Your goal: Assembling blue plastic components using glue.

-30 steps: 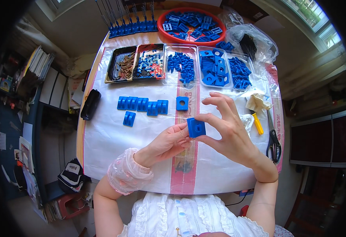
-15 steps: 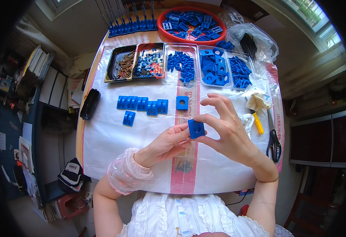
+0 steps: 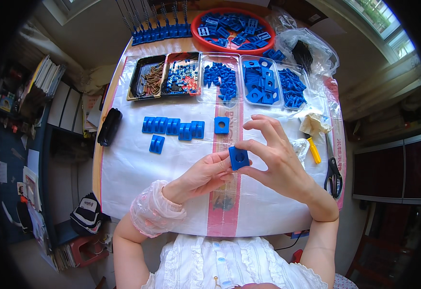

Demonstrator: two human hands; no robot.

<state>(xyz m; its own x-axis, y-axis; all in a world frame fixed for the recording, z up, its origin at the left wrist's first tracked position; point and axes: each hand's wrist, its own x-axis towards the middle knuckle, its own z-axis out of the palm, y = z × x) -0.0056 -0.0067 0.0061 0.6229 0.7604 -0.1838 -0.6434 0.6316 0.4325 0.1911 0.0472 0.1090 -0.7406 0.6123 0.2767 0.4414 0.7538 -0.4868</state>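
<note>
Right hand [image 3: 273, 161] raised above the table, thumb and forefinger pinching a small blue square block [image 3: 239, 157] with a round hole in its face; remaining fingers fanned upward and loose. Left hand [image 3: 202, 176] meeting it from below-left, fingertips pressed to the same block's lower edge, frilled sheer cuff [image 3: 153, 208] at the wrist. Block held in mid-air over the pink stripe of the white plastic sheet [image 3: 133, 168] covering the table. Just beyond, lying flat on the sheet: one more blue square block with hole [image 3: 221, 124]; left of it, a row of blue grooved pieces [image 3: 173, 126], one stray piece [image 3: 156, 143] below the row. Farther out, trays: brown screws [image 3: 147, 79], mixed small hardware [image 3: 182, 77], blue pegs [image 3: 222, 79], blue square plates [image 3: 260, 84]. Red round bowl [image 3: 232, 26] of blue parts at far edge. Right side: yellow-handled tool [image 3: 313, 150], black scissors [image 3: 333, 168]. Black case [image 3: 109, 126] at left edge.
</note>
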